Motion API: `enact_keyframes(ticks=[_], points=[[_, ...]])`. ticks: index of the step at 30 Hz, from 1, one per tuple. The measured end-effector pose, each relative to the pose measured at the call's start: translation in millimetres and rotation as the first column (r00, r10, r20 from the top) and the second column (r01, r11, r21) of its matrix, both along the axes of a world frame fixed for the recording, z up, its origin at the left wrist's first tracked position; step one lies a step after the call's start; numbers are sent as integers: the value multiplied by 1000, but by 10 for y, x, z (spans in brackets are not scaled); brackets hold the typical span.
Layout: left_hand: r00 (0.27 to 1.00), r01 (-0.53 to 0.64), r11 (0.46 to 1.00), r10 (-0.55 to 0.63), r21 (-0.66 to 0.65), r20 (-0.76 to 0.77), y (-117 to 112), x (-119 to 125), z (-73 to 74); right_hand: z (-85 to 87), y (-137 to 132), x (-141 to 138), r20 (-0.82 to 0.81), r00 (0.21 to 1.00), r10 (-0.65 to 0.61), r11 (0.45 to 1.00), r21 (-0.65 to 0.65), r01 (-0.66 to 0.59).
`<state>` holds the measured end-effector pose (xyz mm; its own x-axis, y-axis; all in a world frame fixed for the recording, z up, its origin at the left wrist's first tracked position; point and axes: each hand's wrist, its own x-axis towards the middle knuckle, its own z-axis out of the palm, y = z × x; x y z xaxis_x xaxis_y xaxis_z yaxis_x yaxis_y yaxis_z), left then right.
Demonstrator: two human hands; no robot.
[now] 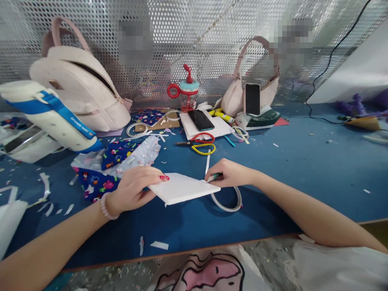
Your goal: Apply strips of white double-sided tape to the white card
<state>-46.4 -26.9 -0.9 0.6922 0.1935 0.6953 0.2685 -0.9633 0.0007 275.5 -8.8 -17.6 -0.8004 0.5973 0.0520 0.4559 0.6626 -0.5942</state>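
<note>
My left hand [135, 188] grips the left end of a white board [184, 188], thumb and fingers on opposite faces, and holds it slightly tilted above the table. My right hand [232, 173] is closed at the board's right corner. Between its fingers shows part of a slim dark-green tool [217, 176]; its exact kind is hidden. A narrow white strip [207, 161] sticks up beside these fingers. Just below the right hand is a ring-shaped roll of white tape [232, 209]. Blue patterned fabric [100, 180] lies crumpled behind the left hand.
Scissors [197, 144] with red and yellow handles lie beyond the board, near a phone [200, 120]. Farther back stand a backpack [81, 89], a red-handled cup [188, 95] and a handbag [233, 97]. A white-and-blue bottle [57, 117] leans at left. Paper scraps [159, 245] litter the table.
</note>
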Motion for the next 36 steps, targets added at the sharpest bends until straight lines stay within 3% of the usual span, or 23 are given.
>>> enact_keyframes(ticks=[3, 7, 11, 14, 18, 23, 26, 28, 32, 36], points=[[1000, 6, 1000, -6, -5, 1, -36, 0, 48, 15, 11, 26, -29, 997, 73, 997, -22, -74], [981, -175, 984, 176, -25, 85, -79, 10, 6, 44, 6, 25, 3, 994, 110, 993, -41, -110], [887, -423, 906, 419, -21, 195, -66, 7, -19, 70, 22, 20, 55, 992, 116, 992, -54, -113], [835, -528, 847, 531, -61, 142, -27, 2, 79, 79, 19, 9, 77, 995, 67, 997, -51, -63], [830, -552, 821, 557, -143, -6, 81, -19, 176, 97, -58, -55, 192, 981, -3, 1000, 17, 0], [855, -515, 768, 495, -380, -157, 290, -136, 113, 143, -184, -140, 311, 950, 1, 996, 87, -29], [884, -462, 659, 395, -594, -250, 392, -210, 35, 169, -218, -143, 315, 945, 84, 994, 39, -101], [889, -455, 610, 343, -648, -302, 439, -229, -41, 184, -224, -132, 321, 938, 134, 989, 13, -146], [849, -518, 684, 336, -514, -408, 476, -186, -214, 201, -231, -109, 335, 926, 176, 982, 7, -189], [830, -497, 799, 324, -338, -454, 431, -118, -298, 170, -251, -112, 274, 959, 66, 983, 146, -109]])
